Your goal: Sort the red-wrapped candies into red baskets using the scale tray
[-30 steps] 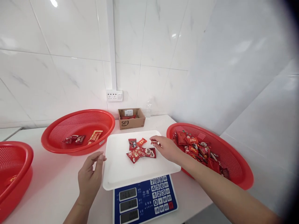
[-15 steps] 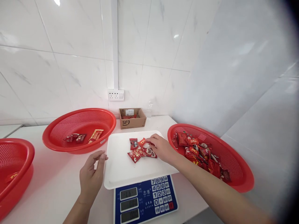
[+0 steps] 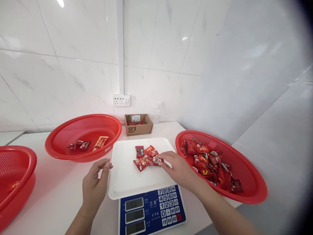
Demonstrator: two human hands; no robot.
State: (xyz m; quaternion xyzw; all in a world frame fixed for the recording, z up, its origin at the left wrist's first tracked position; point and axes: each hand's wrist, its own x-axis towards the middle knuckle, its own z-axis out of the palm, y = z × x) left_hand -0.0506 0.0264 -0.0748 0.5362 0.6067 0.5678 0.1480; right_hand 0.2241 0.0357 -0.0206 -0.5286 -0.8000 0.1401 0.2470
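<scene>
A white tray (image 3: 127, 182) sits on top of a blue digital scale (image 3: 153, 212). On the tray several small red candy packets (image 3: 143, 161) lie in a loose cluster, one of them a packet with white-backed black lettering (image 3: 156, 160). My right hand (image 3: 177, 168) reaches over the tray from the right, thumb and forefinger apart at the right end of that lettered packet; the fingertips partly cover it. At the tray's left edge my left hand (image 3: 96, 179) hovers with curled fingers, thumb close to forefinger, and nothing shows between them.
A red basket (image 3: 259, 192) at the right holds many red packets. Another red basket (image 3: 55, 140) at the back left has several packets; a third basket (image 3: 26, 182) is at far left. A cardboard box (image 3: 144, 130) and a clear plastic bottle (image 3: 156, 114) stand by the wall.
My right hand has moved slightly down and right, away from a small red packet that now lies uncovered on the pile. My left hand has hardly moved.
</scene>
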